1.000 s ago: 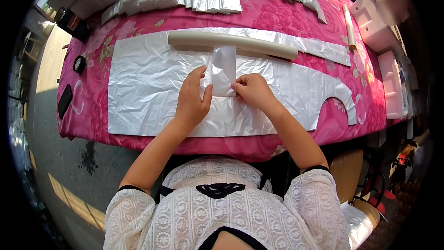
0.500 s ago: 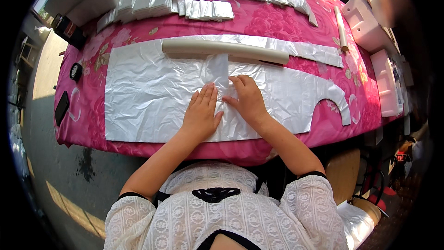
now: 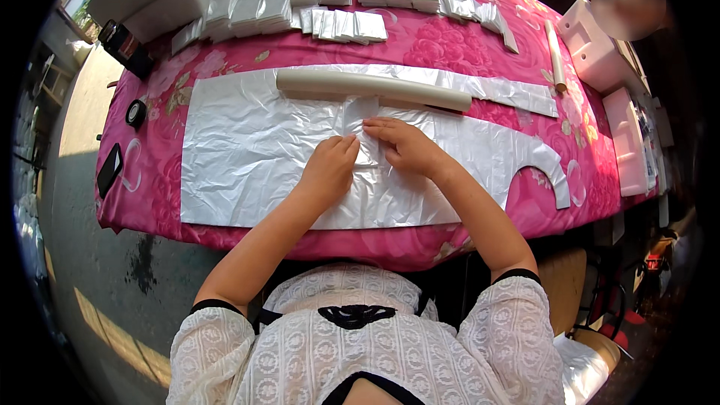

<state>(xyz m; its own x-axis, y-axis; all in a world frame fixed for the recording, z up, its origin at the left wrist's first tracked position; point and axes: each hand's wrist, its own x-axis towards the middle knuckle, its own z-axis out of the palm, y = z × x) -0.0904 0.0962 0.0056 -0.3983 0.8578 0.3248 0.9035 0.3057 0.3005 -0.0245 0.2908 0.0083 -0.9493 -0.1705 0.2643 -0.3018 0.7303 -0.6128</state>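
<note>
Touching the folded strip (image 3: 362, 114), atop the sheet (image 3: 240, 157) on the worktop (image 3: 442, 45), with left hand (image 3: 328, 170) and right hand (image 3: 407, 148); cannot tell fingers (image 3: 379, 126) clenched from released. At right, foam box (image 3: 626, 157), contents hard to make out. At far left, dark jar (image 3: 124, 46), contents unclear; beyond, white boxes (image 3: 161, 0), cut off above.

A sheet (image 3: 247, 172) lies on the near side of the table (image 3: 450, 37); a tube (image 3: 375, 88) rests across the sheet's far part; a strip (image 3: 358, 112) lies just near of the tube, left hand (image 3: 330, 169) and right hand (image 3: 407, 148) over it; phone (image 3: 109, 169) and tape (image 3: 136, 113) lie at the left edge, bottle (image 3: 124, 48) farther; packets (image 3: 261, 13) line the far side; second tube (image 3: 556, 56) and foam box (image 3: 592, 49), far right.
</note>
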